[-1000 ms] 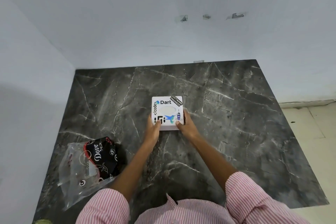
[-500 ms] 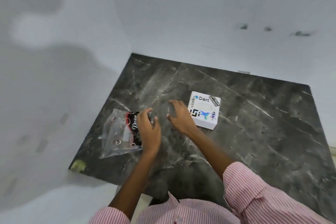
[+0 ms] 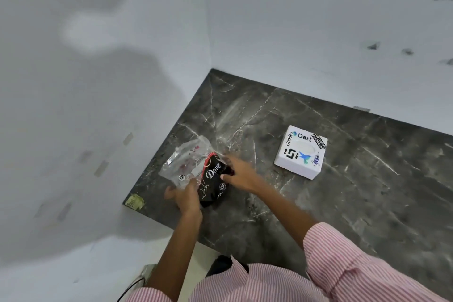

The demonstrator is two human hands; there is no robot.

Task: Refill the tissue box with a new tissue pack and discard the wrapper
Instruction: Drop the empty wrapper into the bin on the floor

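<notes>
A crumpled wrapper point(image 3: 196, 171), part clear plastic and part black with "Dove" printed on it, lies near the left edge of the dark marble counter point(image 3: 355, 203). My left hand point(image 3: 185, 197) grips its near edge. My right hand point(image 3: 241, 174) holds its right side with thumb and fingers. The white square tissue box point(image 3: 300, 152), covered in stickers, stands alone on the counter to the right of my hands. Its oval top slot shows no tissue sticking out.
White walls meet at the counter's far left corner. A yellowish sticker point(image 3: 134, 202) sits on the counter's front left corner. Pale floor and a dark shoe point(image 3: 220, 265) show below the counter edge.
Both hands left the tissue box, moved left and took hold of the wrapper. The head turned left, so the box now lies to the right.
</notes>
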